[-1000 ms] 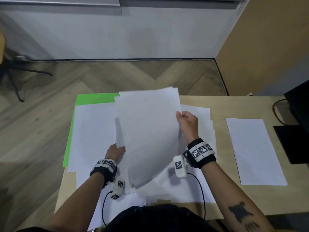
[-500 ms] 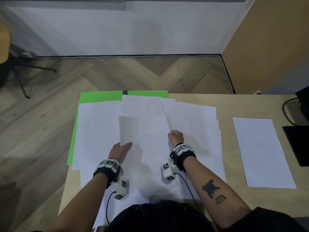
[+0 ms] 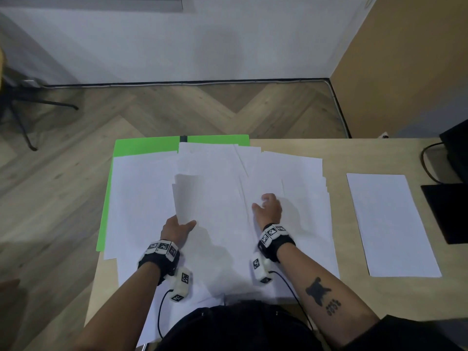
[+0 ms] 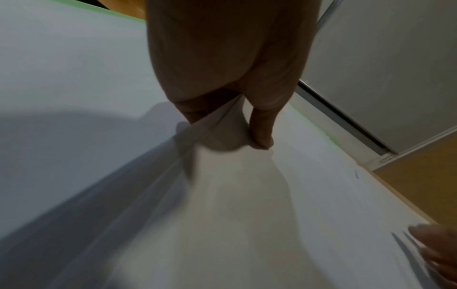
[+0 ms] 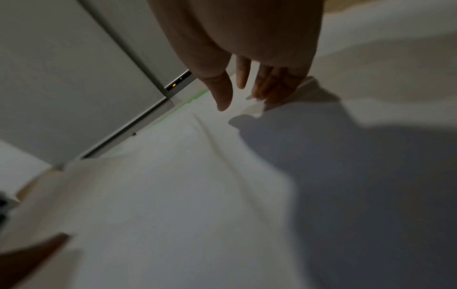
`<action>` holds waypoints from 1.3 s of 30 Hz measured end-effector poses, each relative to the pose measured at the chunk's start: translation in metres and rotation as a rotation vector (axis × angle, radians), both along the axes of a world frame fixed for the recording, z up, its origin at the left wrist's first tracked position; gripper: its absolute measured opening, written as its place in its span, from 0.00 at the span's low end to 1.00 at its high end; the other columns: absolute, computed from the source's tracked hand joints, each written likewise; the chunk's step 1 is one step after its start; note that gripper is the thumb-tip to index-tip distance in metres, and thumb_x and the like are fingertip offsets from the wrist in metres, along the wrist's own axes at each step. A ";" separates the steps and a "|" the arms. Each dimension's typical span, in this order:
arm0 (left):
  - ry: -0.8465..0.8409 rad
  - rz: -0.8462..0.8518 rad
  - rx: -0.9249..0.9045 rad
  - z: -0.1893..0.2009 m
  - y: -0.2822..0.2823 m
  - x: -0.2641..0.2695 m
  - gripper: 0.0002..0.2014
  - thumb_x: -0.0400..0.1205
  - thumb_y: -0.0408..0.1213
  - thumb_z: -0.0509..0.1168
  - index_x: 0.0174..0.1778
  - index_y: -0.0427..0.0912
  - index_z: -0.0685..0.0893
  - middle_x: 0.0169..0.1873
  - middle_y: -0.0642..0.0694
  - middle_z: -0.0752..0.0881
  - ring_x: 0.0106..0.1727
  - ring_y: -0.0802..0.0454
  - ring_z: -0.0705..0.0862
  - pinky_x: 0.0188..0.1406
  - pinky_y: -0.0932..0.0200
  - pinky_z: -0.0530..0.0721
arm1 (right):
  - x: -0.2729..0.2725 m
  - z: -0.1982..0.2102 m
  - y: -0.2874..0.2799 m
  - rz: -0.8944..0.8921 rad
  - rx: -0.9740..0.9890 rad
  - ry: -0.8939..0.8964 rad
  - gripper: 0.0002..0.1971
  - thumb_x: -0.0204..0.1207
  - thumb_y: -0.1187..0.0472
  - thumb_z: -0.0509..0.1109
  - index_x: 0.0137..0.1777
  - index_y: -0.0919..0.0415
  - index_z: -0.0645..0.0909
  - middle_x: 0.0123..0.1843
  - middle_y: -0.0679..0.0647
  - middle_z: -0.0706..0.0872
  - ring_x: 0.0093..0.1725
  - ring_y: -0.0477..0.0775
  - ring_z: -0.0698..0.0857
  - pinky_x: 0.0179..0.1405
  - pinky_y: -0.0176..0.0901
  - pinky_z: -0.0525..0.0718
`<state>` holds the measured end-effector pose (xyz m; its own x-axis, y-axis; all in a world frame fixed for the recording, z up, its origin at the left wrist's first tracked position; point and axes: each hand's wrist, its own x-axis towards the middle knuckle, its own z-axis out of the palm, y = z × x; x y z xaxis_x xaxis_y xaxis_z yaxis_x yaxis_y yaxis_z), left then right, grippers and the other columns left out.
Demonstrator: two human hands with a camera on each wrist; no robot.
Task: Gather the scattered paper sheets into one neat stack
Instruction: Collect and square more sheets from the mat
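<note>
Many white paper sheets [image 3: 298,173] lie overlapping across the left half of the wooden table [image 3: 359,153]. On top of them, in the middle, rests a bundle of sheets [image 3: 212,211]. My left hand [image 3: 177,228] pinches the bundle's left edge, which curls up a little. In the left wrist view the thumb [image 4: 262,135] presses on top and the fingers sit under the raised edge [image 4: 153,176]. My right hand [image 3: 268,209] hovers at the bundle's right edge. Its fingers [image 5: 272,86] are straight and spread and hold nothing. One sheet [image 3: 387,224] lies apart at the right.
A green sheet [image 3: 141,145] shows under the papers at the far left edge of the table. A black flat object [image 3: 448,214] and a black cable [image 3: 428,158] sit at the table's right end. Wooden floor lies beyond the far and left edges.
The bundle, held up in both hands a second ago, came down flat onto the spread sheets. My right hand let go of its right edge and opened. The left hand kept its hold.
</note>
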<state>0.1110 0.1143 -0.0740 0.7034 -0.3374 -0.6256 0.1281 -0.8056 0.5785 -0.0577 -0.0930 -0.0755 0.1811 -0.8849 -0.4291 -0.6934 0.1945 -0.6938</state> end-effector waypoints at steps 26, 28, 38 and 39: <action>-0.012 0.047 -0.015 -0.006 0.002 -0.003 0.18 0.75 0.48 0.74 0.59 0.46 0.87 0.48 0.45 0.91 0.49 0.41 0.88 0.56 0.48 0.86 | -0.057 -0.002 -0.031 0.083 0.075 0.399 0.30 0.70 0.54 0.80 0.70 0.65 0.77 0.71 0.60 0.73 0.71 0.65 0.73 0.64 0.54 0.76; -0.013 0.052 -0.017 -0.005 0.001 -0.003 0.19 0.75 0.48 0.74 0.59 0.46 0.87 0.48 0.45 0.91 0.49 0.41 0.88 0.56 0.47 0.86 | -0.056 -0.003 -0.029 0.075 0.048 0.357 0.21 0.71 0.58 0.80 0.60 0.66 0.82 0.66 0.61 0.73 0.64 0.65 0.77 0.58 0.52 0.79; -0.005 0.033 -0.023 -0.003 0.002 -0.002 0.17 0.76 0.47 0.73 0.59 0.45 0.87 0.49 0.44 0.90 0.49 0.41 0.87 0.52 0.51 0.85 | -0.058 0.056 -0.056 -0.045 -0.313 0.056 0.08 0.77 0.61 0.70 0.53 0.60 0.85 0.51 0.58 0.90 0.50 0.64 0.87 0.46 0.48 0.81; -0.001 0.034 -0.022 -0.003 0.002 -0.002 0.17 0.76 0.47 0.73 0.59 0.45 0.86 0.49 0.45 0.90 0.48 0.42 0.87 0.51 0.52 0.84 | -0.057 0.069 -0.063 -0.035 -0.382 0.022 0.07 0.77 0.60 0.69 0.52 0.60 0.85 0.50 0.59 0.91 0.49 0.65 0.87 0.45 0.50 0.84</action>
<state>0.1088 0.1162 -0.0765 0.7153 -0.3271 -0.6176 0.1545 -0.7878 0.5963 -0.1150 -0.1562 -0.0070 0.1426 -0.9872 -0.0708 -0.7065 -0.0514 -0.7059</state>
